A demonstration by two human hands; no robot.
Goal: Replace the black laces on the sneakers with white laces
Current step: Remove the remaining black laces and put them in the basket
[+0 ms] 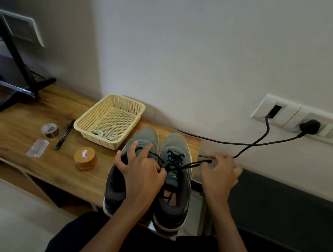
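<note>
Head view. Two grey sneakers stand side by side on the wooden surface [23, 128], just right of the yellow basket [90, 120] and nearer the person, toes to the wall.

The left sneaker [145, 137] is largely covered by the left hand [142, 171], and its eyelets are hidden. That hand lies spread over it, with the thumb at the lace crossings of the right sneaker [176, 146]. Whether it pinches anything cannot be determined.

The right hand [220, 175], further right of the basket, has curled fingers pinching the free end of the black lace [190, 164], which runs taut back to the right sneaker.

The white laces [105, 133] lie coiled inside the basket.

A marker [64, 136], a tape roll [50, 130], a clear case [37, 148] and a gold jar [85, 157] sit left of the basket. The jar's label is illegible.
</note>
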